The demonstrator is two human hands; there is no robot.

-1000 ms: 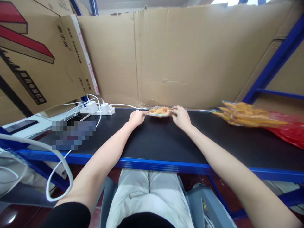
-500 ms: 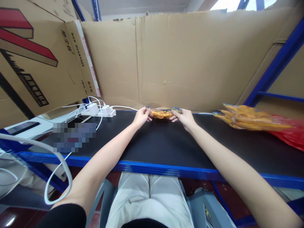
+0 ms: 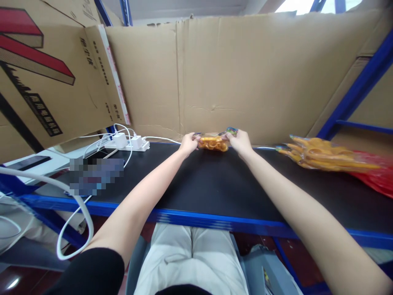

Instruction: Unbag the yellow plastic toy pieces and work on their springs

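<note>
Between my two hands, at the far side of the black tabletop (image 3: pixel 211 180), is a clear plastic packet of orange pieces (image 3: pixel 214 143). My left hand (image 3: pixel 189 144) pinches the packet's left end, fingers closed. At its right end my right hand (image 3: pixel 238 141) is closed on the plastic, and a colourful printed corner sticks up beside the thumb. What the orange pieces are I cannot tell. Farther right lies a pile of similar orange packets (image 3: pixel 325 153), touching a red plastic bag (image 3: pixel 377 174).
A cardboard sheet (image 3: pixel 245 78) stands behind the table, with a printed cardboard box (image 3: pixel 61 69) at the left. A white power strip (image 3: pixel 143 146) with plugs and cables sits back left. A white cable loop (image 3: pixel 89 221) hangs near my left arm. Blue frame posts (image 3: pixel 356 90) rise at right.
The packet's right end and my right hand have risen slightly. My left hand has shifted a little right and up, and the orange pieces bunch closer together.
</note>
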